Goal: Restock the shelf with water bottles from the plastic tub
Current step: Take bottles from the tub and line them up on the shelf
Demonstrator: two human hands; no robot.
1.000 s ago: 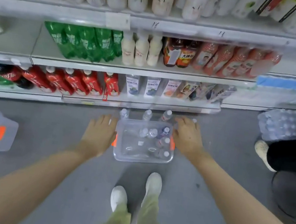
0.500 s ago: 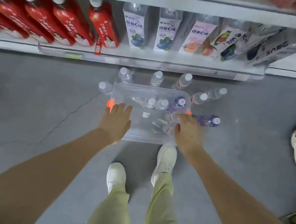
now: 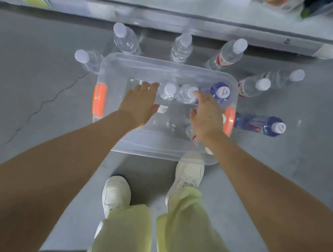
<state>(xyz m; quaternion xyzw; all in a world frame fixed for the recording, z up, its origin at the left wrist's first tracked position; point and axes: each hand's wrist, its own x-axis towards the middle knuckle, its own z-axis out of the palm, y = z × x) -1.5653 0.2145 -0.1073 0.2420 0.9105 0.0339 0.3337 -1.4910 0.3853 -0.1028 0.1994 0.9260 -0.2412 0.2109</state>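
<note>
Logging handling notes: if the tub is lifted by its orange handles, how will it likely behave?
The tub looks like thin clear plastic, so it may flex. Its bottles sit toward the middle and right, so it would probably hang heavier at the right handle. They stand loose, so they could slide or tip.

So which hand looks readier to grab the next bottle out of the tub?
Probably the right hand: its fingers overlap a white-capped bottle; the left hand hovers beside another.
</note>
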